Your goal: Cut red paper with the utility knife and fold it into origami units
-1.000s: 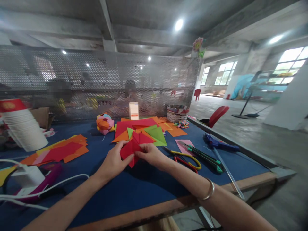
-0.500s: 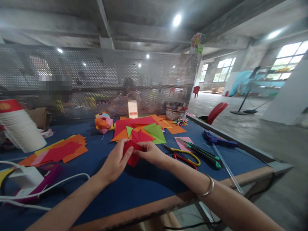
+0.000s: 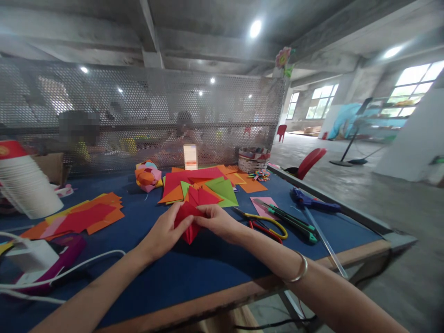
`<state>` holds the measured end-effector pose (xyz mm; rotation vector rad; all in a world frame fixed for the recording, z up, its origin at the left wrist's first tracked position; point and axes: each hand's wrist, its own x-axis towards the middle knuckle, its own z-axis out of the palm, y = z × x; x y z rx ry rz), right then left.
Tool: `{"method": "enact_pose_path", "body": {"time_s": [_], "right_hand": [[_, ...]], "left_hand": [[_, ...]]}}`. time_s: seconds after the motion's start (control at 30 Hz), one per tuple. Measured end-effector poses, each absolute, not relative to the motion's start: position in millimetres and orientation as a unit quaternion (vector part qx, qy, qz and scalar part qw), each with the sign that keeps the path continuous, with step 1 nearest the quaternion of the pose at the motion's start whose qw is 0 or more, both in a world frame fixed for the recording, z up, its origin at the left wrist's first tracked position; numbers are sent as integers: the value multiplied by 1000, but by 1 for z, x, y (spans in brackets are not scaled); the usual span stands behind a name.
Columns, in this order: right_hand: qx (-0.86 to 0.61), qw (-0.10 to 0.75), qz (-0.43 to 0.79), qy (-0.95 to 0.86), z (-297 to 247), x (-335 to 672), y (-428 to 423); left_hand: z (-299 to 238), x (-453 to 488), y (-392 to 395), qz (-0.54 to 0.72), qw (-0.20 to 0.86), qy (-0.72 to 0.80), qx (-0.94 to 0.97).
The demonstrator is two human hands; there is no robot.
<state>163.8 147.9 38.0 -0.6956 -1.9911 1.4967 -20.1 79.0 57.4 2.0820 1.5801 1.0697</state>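
Observation:
A folded piece of red paper (image 3: 189, 231) is held between both hands, a little above the blue tabletop. My left hand (image 3: 169, 227) grips its left side, thumb across the front. My right hand (image 3: 215, 222) pinches its right edge between thumb and fingers. The paper's lower end comes to a point facing me; my fingers hide part of it. Just beyond lies a heap of coloured paper, with a green sheet (image 3: 224, 192) and a large red sheet (image 3: 173, 181) among folded pieces. Scissors (image 3: 267, 224) with yellow and red handles lie right of my right hand.
Right of the scissors lie a green-and-black cutter (image 3: 294, 223), a blue glue gun (image 3: 317, 204) and a clear stick (image 3: 326, 243). At left stand stacked paper cups (image 3: 33, 192) and a purple power strip (image 3: 65, 261) with white cables. A paper ball (image 3: 147, 176), basket (image 3: 254, 160) and mesh screen stand behind.
The red paper has been turned and opened out somewhat between my fingers, so its pointed lower end shows more. Both hands stay in nearly the same place; the view has shifted slightly.

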Motion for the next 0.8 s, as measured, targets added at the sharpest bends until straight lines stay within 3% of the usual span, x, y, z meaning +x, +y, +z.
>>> {"method": "enact_pose_path", "body": {"time_s": [0.8], "right_hand": [[-371, 303, 381, -791, 39, 166, 153]], "left_hand": [[45, -16, 79, 388, 72, 541, 742]]}}
